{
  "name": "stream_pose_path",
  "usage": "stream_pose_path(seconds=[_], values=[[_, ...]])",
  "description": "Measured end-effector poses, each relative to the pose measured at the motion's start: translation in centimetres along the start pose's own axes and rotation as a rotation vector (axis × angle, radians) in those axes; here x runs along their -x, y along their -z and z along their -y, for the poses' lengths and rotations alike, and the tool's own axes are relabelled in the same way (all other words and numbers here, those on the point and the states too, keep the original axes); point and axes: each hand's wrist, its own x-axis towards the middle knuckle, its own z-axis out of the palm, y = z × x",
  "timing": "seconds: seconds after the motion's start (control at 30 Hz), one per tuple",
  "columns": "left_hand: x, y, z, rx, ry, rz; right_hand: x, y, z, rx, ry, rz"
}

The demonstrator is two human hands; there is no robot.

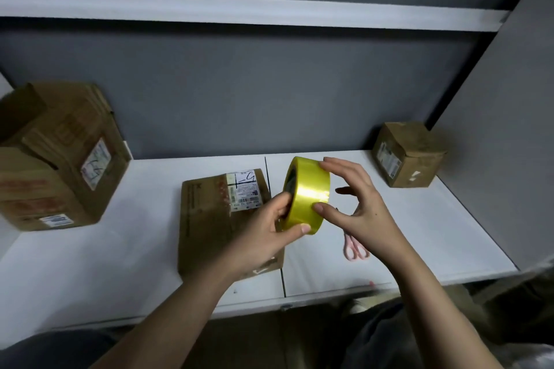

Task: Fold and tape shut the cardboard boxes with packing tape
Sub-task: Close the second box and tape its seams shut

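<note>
A roll of yellow packing tape (308,189) is held upright above the white table. My left hand (269,231) grips it from below, thumb on the outer band and fingers at the core. My right hand (356,204) touches the band with thumb and fingertips, the other fingers spread. Under my left hand lies a flat brown cardboard box (209,219) with a white shipping label, its flaps down. A large cardboard box (57,156) with a raised flap stands at the far left. A small closed cardboard box (407,156) sits at the back right.
Pink-handled scissors (355,249) lie on the white table (419,234), partly hidden behind my right hand. A grey wall and a white shelf rise behind the table. A grey side panel closes off the right. My knees show below the table's front edge.
</note>
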Motion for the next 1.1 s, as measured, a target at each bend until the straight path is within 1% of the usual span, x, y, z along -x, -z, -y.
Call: stream_pose_path(seconds=[0.13,0.23,0.3,0.4,0.47,0.6,0.67,0.8,0.87,0.97,1.03,1.07,1.1], values=[[1.0,1.1,-0.9,-0.021,-0.034,-0.009,-0.1,-0.7,1.5,0.032,0.087,-0.034],[1.5,1.8,-1.3,-0.055,-0.050,-0.015,-0.4,-1.0,2.5,-0.025,0.086,-0.052],[1.8,2.1,-1.5,-0.099,-0.076,-0.021,-0.8,-1.2,3.0,-0.057,0.085,-0.110],[2.1,2.3,-1.5,-0.170,-0.116,-0.015,-1.6,-1.5,3.6,-0.038,0.097,-0.202],[2.2,2.6,-1.4,-0.201,-0.115,-0.013,-2.1,-1.5,3.9,-0.047,0.055,-0.187],[2.5,3.1,-1.2,-0.295,-0.126,0.000,-2.9,-1.4,3.7,-0.086,-0.085,-0.079],[2.6,3.4,-1.2,-0.320,-0.110,0.008,-3.0,-1.7,3.4,-0.021,-0.077,-0.058],[2.8,3.4,-1.1,-0.295,-0.110,0.021,-2.6,-3.3,2.8,0.150,0.053,-0.150],[2.9,3.4,-0.9,-0.281,-0.079,0.026,-2.3,-4.2,2.4,0.264,0.100,-0.213],[2.9,3.6,-0.8,-0.239,-0.039,-0.007,-1.8,-5.3,1.9,0.443,0.177,-0.303],[2.7,3.7,-1.0,-0.165,0.002,-0.020,-1.6,-5.9,1.6,0.458,0.173,-0.339],[2.6,3.7,-1.1,-0.123,0.025,-0.034,-1.7,-6.2,1.7,0.410,0.130,-0.342],[2.5,3.8,-1.2,-0.082,0.040,-0.052,-1.8,-6.4,1.8,0.299,0.046,-0.328]])
